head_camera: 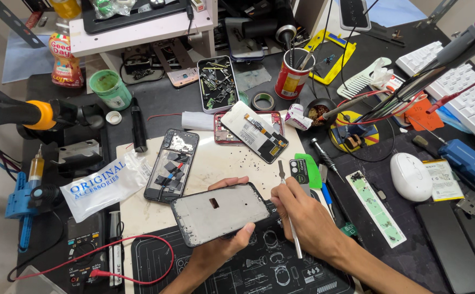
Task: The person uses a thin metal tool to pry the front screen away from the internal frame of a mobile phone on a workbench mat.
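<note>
The person has a stripped phone frame (220,213), grey and bare with one small cut-out, lifted above the black repair mat (248,267) at the near edge of the tabletop (156,98). The left hand (224,247) cradles it from below, fingers wrapped round its near edge. Just right of the frame, the right hand (303,218) has its fingers closed on thin metal tweezers (287,209) whose tip points away, level with the frame's right end. From the look of it, the teardown is well along: beyond the frame lies an opened phone body (171,165) with its insides showing, farther back a loose screen panel (254,132) across a red shell (222,133), and a tray of small parts (217,83). Nothing is fitted into the frame yet, so rebuilding seems to lie ahead
</note>
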